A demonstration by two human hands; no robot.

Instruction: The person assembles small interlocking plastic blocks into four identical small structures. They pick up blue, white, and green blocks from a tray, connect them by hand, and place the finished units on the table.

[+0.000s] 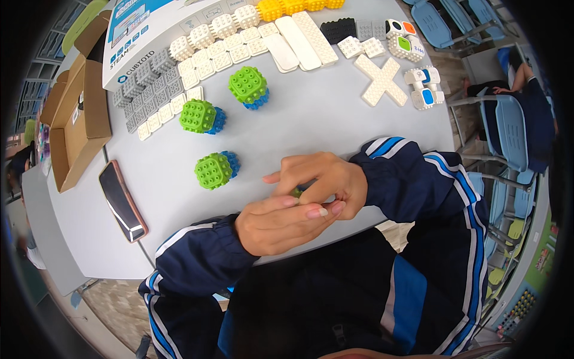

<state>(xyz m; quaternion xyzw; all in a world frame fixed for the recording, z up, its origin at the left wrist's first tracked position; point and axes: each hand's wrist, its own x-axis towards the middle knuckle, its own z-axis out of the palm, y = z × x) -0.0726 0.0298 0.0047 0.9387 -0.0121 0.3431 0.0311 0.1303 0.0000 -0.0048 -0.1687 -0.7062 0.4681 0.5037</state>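
Observation:
My left hand (278, 227) and my right hand (329, 179) meet over the near edge of the table, fingers pressed together. Between them a sliver of a green piece (296, 192) shows; the fingers hide the rest, so its kind is unclear. The right fingers curl over it from above, while the left fingers lie straight and close together below. Just left of the hands sits a green studded cube (212, 172) joined to a blue piece (232, 163). Two more such green-and-blue pairs, a left cube (197, 116) and a far cube (247, 85), stand beyond it.
Grey and white blocks line up before a large printed box (155, 36); yellow blocks (293, 7) follow. White plates (305, 42), a white cross piece (381, 81) and white modules (424, 88) lie far right. A phone (122, 200) and an open cardboard box (81, 116) are left.

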